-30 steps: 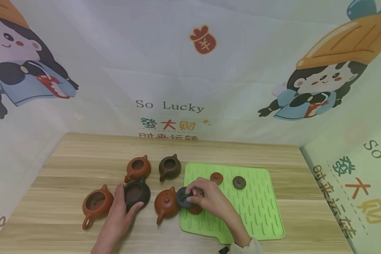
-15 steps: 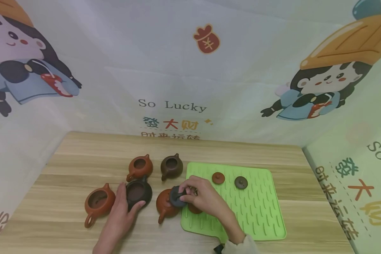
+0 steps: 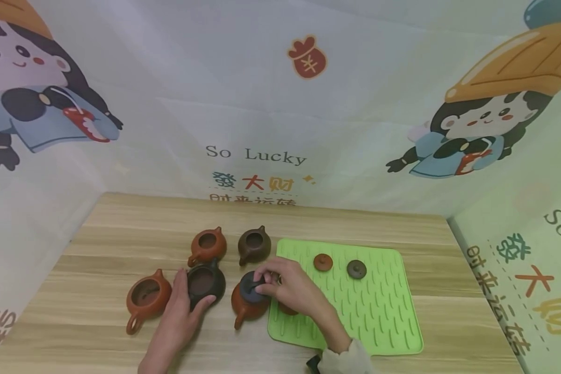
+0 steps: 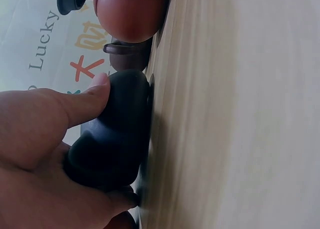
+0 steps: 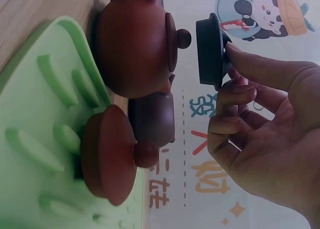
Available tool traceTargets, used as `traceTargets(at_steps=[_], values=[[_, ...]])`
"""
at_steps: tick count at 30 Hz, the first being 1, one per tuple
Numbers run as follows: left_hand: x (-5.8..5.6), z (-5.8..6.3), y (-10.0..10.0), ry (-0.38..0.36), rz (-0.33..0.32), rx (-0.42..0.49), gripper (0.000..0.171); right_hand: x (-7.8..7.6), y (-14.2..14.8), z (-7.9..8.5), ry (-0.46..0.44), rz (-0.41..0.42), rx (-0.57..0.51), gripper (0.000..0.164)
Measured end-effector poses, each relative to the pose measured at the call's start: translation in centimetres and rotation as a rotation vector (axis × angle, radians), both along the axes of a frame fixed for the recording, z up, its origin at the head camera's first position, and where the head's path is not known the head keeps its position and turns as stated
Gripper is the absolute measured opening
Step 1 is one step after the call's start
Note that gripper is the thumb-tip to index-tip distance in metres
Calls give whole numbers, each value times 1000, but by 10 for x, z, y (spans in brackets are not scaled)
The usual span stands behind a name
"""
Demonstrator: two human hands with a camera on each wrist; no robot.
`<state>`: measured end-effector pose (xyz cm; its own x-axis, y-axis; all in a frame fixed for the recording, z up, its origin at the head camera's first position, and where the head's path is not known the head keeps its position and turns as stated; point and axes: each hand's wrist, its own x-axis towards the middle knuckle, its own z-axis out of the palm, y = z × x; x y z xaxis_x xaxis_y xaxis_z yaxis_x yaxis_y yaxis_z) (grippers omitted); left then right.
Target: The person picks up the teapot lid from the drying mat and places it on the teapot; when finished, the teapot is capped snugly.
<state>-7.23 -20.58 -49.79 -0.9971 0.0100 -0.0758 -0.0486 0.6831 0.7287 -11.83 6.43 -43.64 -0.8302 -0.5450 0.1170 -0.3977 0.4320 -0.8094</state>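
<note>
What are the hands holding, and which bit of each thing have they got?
The right hand pinches the dark lid by the knob on top. The left hand holds the black teapot by the sides of its round body.

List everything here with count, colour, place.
Table: one, tan, below.
Backdrop: count unclear, pale, behind.
Mat: one, green, right.
Reddish open teapots: two, reddish, left.
Brown teapot: one, brown, back.
Black teapot: one, black, left.
Lidded teapot: one, reddish, beside mat.
Reddish lids: two, reddish, on mat.
Brown lid: one, brown, on mat.
Black lid: one, black, above lidded teapot.
Dark item: one, black, bottom.
Sleeve: one, cream, right.
Left hand: one, holding black teapot.
Right hand: one, pinching black lid.
</note>
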Motion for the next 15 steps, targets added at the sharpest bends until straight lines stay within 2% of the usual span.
traceTargets(at_steps=[7, 15], values=[[0, 2, 0, -10, -3, -3, 99, -5, -9, 1, 10, 22, 3, 10], [1, 2, 0, 11, 4, -6, 98, -13, -22, 5, 14, 38, 23, 10]])
